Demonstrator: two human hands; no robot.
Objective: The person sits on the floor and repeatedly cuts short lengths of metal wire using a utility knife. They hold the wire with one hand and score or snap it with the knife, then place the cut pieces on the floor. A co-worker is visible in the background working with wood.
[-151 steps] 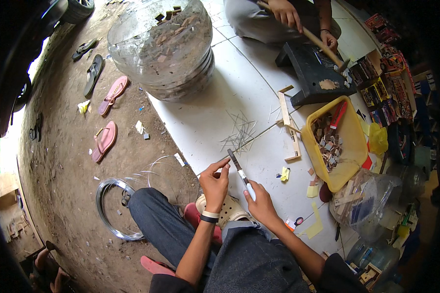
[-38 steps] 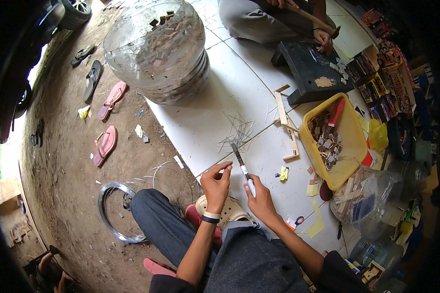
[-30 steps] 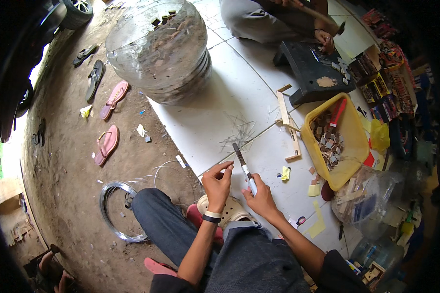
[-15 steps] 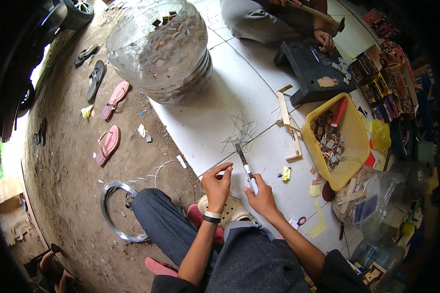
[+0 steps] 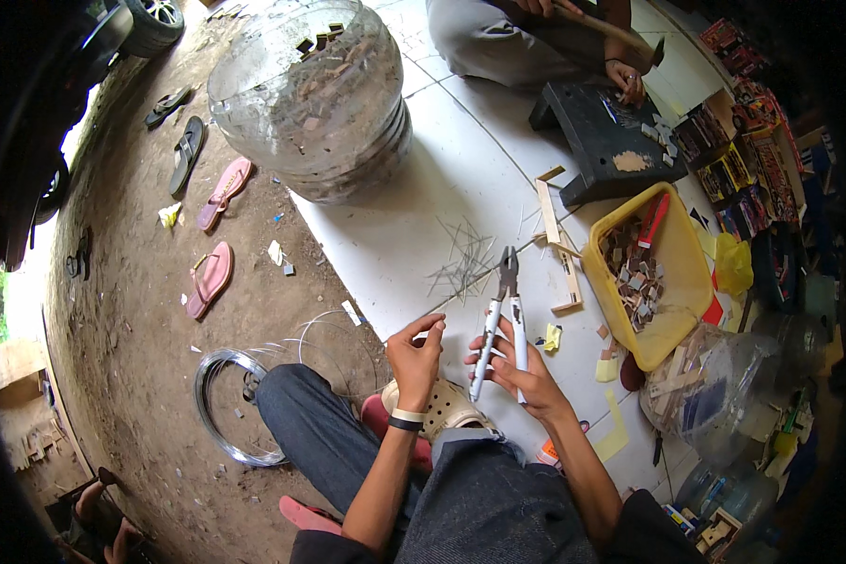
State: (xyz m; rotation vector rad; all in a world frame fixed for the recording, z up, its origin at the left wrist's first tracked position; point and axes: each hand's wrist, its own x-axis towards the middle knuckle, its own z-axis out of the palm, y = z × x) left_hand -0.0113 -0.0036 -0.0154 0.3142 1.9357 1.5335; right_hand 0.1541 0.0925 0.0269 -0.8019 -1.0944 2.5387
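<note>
My right hand [image 5: 526, 376] holds pliers [image 5: 492, 343] with white-wrapped handles, which are spread, and the dark jaws point away from me. My left hand [image 5: 414, 362] is closed in a pinch to the left of the pliers; anything between its fingertips is too thin to make out. Loose strands from a coil of silvery wire [image 5: 202, 404] on the dirt curve toward that hand. Beyond the pliers, a scatter of short cut wires [image 5: 462, 261] lies on the white tiles.
A yellow bin [image 5: 663, 343] of small pieces stands right, near wooden strips [image 5: 547, 211]. A large clear plastic container [image 5: 301, 122] sits at far left. Another person with a hammer [image 5: 620, 36] works at a black stool [image 5: 583, 141]. Pink sandals [image 5: 211, 273] lie on the dirt.
The pliers have swung upright and toward my right, away from the cut wires, and their handles have spread apart. My left hand has hardly moved.
</note>
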